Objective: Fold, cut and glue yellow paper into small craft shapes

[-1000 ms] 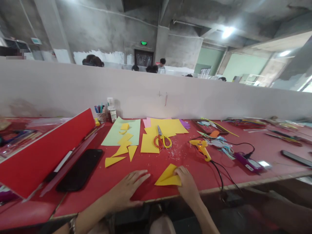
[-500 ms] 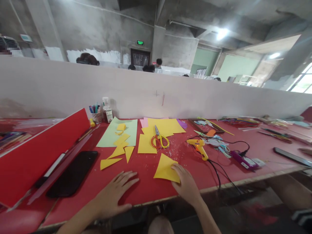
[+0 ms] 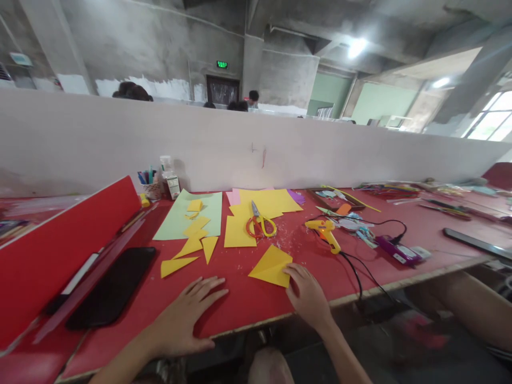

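Note:
My right hand (image 3: 308, 296) pinches the right edge of a yellow paper piece (image 3: 269, 266) near the table's front edge. A crease runs across that piece, and its left corner points toward my left side. Flat on the red tabletop, fingers spread, lies my left hand (image 3: 186, 314), apart from the paper. Beyond the held piece, scissors (image 3: 260, 217) with one red and one yellow handle rest on yellow sheets (image 3: 234, 234). Several cut yellow scraps (image 3: 190, 246) are strewn over and in front of a pale green sheet (image 3: 166, 232).
To the right sit a yellow glue gun (image 3: 328, 233) with a black cord and a purple power box (image 3: 398, 252). A black phone (image 3: 114, 288) and a leaning red board (image 3: 72, 245) are at left. A white partition (image 3: 224, 149) closes the back.
The yellow paper in my right hand has turned, and its crease shows more clearly. My left hand stays nearly where it was. The camera view has shifted slightly.

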The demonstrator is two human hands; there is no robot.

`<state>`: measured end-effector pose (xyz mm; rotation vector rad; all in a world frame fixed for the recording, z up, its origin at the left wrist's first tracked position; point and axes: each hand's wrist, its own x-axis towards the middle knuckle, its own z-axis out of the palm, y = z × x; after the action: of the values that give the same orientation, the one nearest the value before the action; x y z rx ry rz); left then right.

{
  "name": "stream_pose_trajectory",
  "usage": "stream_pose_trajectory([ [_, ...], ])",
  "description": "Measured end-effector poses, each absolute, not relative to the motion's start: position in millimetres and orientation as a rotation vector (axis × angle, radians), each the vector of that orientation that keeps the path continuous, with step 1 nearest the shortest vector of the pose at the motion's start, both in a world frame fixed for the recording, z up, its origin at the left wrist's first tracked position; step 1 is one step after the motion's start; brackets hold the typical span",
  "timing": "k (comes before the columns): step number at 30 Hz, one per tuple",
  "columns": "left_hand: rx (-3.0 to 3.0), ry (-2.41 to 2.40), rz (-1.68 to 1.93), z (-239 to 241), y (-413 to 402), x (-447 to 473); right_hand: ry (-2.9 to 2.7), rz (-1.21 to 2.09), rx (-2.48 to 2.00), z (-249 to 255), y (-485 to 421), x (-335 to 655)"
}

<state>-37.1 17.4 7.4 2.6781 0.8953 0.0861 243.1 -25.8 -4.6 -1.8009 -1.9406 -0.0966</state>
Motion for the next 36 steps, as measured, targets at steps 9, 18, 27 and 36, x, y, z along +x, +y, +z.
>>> stream_pose_trajectory([
  [9,2.710,0.886,0.073,9.9,15.9,-35.9,-2.001,-0.145,-1.811,-3.4,-22.0,243.1],
  [18,2.763,0.888,0.016,12.4,15.7,-33.3,-1.989,-0.163,-1.784,-4.5,-19.3,245.8],
  [27,2.768,0.860,0.060,10.7,17.1,-34.7,-1.992,-0.198,-1.729,-5.7,-17.0,246.7],
  [36,2.820,0.881,0.132,7.0,18.5,-33.4,-2.009,-0.236,-1.798,-7.6,-16.1,247.3],
])
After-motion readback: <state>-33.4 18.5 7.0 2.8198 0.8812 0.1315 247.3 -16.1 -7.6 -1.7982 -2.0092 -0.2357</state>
